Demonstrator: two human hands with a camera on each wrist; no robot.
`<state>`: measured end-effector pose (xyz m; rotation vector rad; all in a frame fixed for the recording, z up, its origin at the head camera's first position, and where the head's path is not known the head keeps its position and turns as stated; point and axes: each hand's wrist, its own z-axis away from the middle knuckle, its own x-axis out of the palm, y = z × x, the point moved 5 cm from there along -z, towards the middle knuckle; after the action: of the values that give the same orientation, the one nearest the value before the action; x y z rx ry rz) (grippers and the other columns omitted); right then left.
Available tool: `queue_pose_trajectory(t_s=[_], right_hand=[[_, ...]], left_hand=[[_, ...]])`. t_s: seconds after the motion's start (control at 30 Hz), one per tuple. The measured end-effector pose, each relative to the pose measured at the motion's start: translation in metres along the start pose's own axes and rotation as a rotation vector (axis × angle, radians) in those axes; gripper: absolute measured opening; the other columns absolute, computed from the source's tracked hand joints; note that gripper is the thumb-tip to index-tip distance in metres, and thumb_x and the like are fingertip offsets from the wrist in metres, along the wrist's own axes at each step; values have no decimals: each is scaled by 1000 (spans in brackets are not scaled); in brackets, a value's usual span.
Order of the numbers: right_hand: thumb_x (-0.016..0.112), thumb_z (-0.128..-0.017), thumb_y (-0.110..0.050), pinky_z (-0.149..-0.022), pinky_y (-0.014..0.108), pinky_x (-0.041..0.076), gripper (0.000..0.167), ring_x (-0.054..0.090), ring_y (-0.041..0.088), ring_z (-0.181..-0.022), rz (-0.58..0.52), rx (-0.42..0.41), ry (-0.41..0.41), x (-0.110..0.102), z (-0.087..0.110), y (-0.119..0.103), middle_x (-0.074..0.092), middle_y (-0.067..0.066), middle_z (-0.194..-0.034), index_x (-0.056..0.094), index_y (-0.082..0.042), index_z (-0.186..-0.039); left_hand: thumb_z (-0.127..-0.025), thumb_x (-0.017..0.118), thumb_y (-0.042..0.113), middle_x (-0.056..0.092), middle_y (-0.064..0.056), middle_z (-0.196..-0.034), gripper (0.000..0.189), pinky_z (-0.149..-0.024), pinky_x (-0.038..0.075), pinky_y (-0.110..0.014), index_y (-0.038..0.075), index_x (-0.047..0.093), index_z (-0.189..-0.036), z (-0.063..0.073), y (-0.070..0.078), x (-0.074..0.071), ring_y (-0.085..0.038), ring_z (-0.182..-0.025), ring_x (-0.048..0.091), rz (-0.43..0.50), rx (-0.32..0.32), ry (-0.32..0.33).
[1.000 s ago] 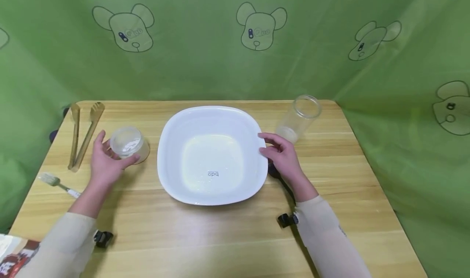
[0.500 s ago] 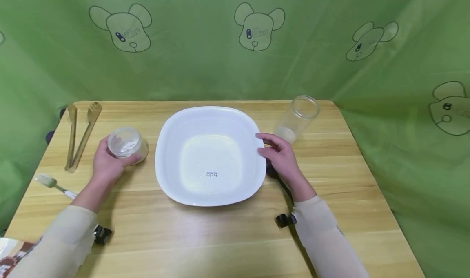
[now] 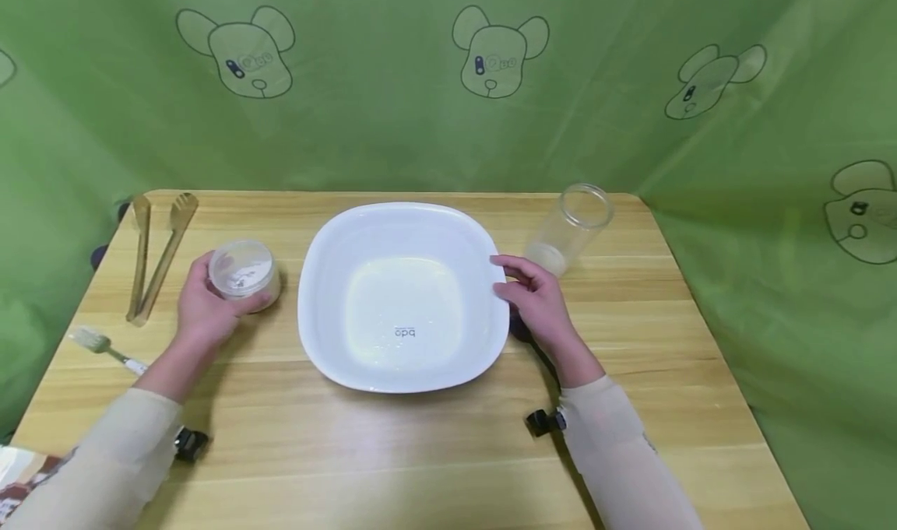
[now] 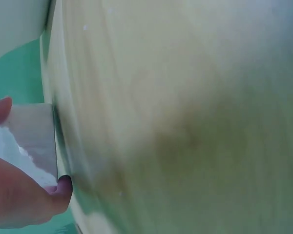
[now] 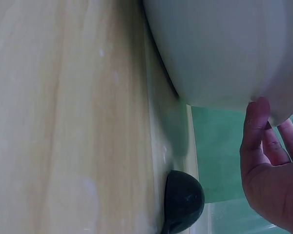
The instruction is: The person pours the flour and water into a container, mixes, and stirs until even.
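Left of the basin (image 3: 404, 300), the jar (image 3: 245, 272) is gripped by the left hand (image 3: 206, 304), fingers curled round it; the basin's right rim is pinched by the right hand (image 3: 538, 293). Grasp step, likely; level jar lift seems needed. Jar top points up; basin's long axis looks left-right.

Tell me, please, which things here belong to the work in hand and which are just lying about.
Likely part of the job:
small clear jar, held in the left hand
white basin, pinched at its edge by the right hand

Likely just lying about:
wooden utensils
brush
tall clear jar
black ladle
printed packet
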<state>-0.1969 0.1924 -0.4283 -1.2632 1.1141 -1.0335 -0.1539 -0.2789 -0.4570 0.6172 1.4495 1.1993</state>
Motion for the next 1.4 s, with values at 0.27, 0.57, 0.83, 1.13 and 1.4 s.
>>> queue_pose_trajectory(t_s=[0.27,0.57,0.83,1.13,1.4], right_hand=[[65,-92,4,-65,31,60,39,70,19,-81,-10,6,-4,2,1,1,66,22,-118,61,4,-130],[65,-91,5,-67,31,60,39,70,19,-83,-18,3,10,-1,0,1,65,25,-120,61,4,-130],[65,-92,3,-67,31,61,38,70,20,-83,-7,8,11,0,0,2,66,23,-119,62,3,-130],[64,-92,2,-65,31,60,37,70,19,-82,11,-7,2,1,0,1,65,24,-119,62,3,-130],[63,-92,3,-65,31,61,37,70,19,-81,7,-10,8,0,0,2,66,24,-118,63,2,-129]], left_hand=[[-68,95,20,39,-19,-151,110,-114,25,-59,8,28,-155,14,18,-9,-41,-138,35,-129,90,36],[-60,94,4,51,-21,-140,97,-112,28,-57,3,45,-145,23,51,-16,-41,-129,44,-180,307,142],[-53,95,2,53,-23,-133,97,-105,29,-63,4,52,-140,29,73,-13,-44,-121,44,-264,443,116],[-48,94,-5,55,-22,-131,92,-107,24,-55,4,59,-133,36,99,-6,-42,-123,40,-320,616,124],[-47,93,-3,56,-23,-128,87,-98,28,-51,2,61,-128,37,116,3,-45,-116,39,-382,827,123]])
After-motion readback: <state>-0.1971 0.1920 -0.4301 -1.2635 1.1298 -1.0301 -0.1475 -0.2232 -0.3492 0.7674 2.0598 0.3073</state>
